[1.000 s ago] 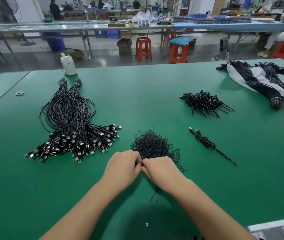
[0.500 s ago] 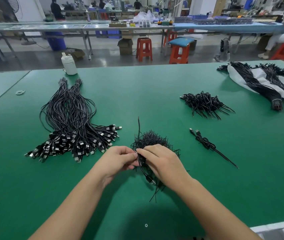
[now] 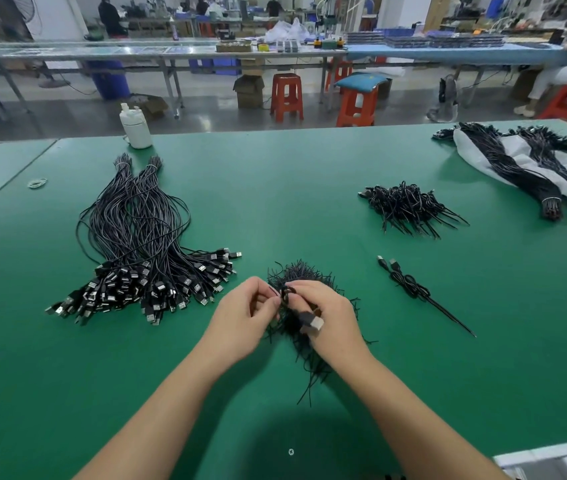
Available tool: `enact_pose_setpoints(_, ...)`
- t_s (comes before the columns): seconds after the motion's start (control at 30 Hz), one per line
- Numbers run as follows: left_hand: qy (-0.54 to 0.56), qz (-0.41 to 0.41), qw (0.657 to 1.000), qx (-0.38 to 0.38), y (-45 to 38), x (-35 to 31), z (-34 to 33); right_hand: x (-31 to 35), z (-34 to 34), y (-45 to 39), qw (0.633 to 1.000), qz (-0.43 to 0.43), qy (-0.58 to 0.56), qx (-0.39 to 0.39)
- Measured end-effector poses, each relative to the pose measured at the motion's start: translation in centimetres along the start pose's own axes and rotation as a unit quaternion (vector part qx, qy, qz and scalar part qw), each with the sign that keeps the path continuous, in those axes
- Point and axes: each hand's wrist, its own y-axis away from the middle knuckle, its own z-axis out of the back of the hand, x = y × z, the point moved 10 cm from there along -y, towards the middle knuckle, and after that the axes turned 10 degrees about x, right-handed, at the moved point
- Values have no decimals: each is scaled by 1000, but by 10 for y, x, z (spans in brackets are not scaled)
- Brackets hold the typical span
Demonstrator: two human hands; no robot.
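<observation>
Over the tie pile [image 3: 304, 273] by the table's [image 3: 309, 202] near edge we seem mid-bundling — right hand [image 3: 330, 322] curled round the coiled USB cable [image 3: 309, 323], left hand [image 3: 244, 317] pinching its loop — next, a tie wrapped snug

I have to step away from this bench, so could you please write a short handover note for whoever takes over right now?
Left hand pinches one side of a small coiled cable; right hand grips the other side, with its USB plug on that side.
Both are above the twist-tie heap on the green table.
Done: a finished cable lies to the right, and a pile of finished ones lies farther back.
Left, probably: fasten this coil, then work through the big bundle of loose USB cables on the left.
</observation>
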Motion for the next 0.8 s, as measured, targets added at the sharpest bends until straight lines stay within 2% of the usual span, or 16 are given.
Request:
enact_pose_setpoints(0.1, -71, -33, 996, -33, 3, -12, 4, -17, -10, -2, 991, -108, -76, 35)
enact_pose_setpoints(0.2, -143, -93, 985, -27, 7, -28, -1, -11, -8, -4, 995, -91, -27, 36)
enact_pose_setpoints(0.27, -193, -136, 972, -19, 10, -37, -7, -14, -10, -7, 994, -96, -48, 37)
enact_pose_setpoints(0.4, -306, -206, 929, -19, 19, -52, -19, -30, -23, -4, 963, -154, -215, 58)
enact_pose_setpoints(0.5, -260, -189, 947, -14, 15, -47, -15, -28, -26, -3, 947, -138, -280, 79)
enact_pose_setpoints(0.63, -137, -88, 987, -18, 5, -22, 2, -21, -30, 1, 928, -94, -331, 142)
enact_pose_setpoints(0.73, -55, -20, 998, 16, -1, -4, 0, -20, -25, 2, 944, -80, -282, 152)
enact_pose_setpoints(0.8, -51, -22, 998, 23, -1, -4, -2, -23, -20, 1, 968, -83, -200, 124)
